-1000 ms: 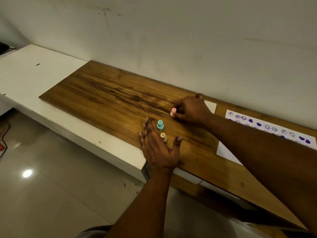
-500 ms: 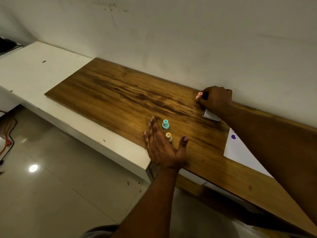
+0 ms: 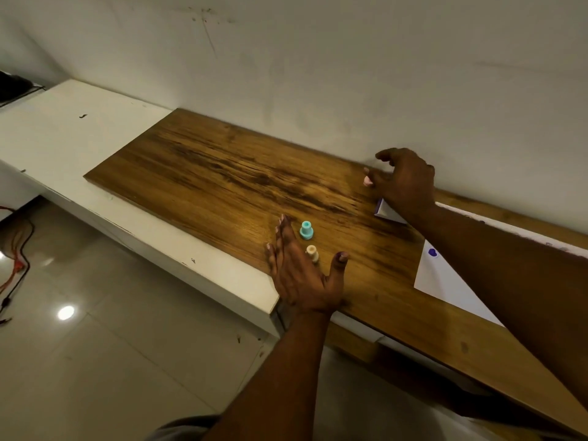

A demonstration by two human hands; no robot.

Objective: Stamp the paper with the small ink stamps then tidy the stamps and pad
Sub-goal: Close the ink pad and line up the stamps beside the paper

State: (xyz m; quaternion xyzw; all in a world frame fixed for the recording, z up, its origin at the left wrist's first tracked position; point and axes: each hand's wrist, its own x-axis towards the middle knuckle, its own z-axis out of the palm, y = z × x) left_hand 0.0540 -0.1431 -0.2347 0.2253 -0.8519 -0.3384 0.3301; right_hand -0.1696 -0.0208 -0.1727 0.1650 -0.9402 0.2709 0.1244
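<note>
White sheet of stamped paper (image 3: 451, 284) lies at right centre of frame on the long brown wood-grain board (image 3: 222, 179); 1 purple mark shows near its upper corner, the rest is hidden under the right forearm. Board spans centre to lower right, on a white counter (image 3: 63, 128) at upper left.

Right hand (image 3: 405, 183), upper right of centre, near the wall: fingers spread and curled, half open. Small pink stamp (image 3: 367, 181) shows at its left edge, touching the fingers; cannot tell whether it is gripped or just let go. Judgement: stamp is being parked near the pad, since the task calls for tidying.

Left hand (image 3: 302, 275), bottom centre: flat, open, palm on edge, thumb apart, holding nothing. It stands just beside 2 upright stamps, likely as a fence to keep them gathered.

Small white ink pad with purple edge (image 3: 383, 212), mostly covered by the right wrist; only 1 corner visible, lid state unclear.

Teal plastic stamp (image 3: 306, 230), upright, centre frame, just right of the left fingertips.

Cream plastic stamp (image 3: 312, 252), upright, just below the teal one, between left palm and thumb.
</note>
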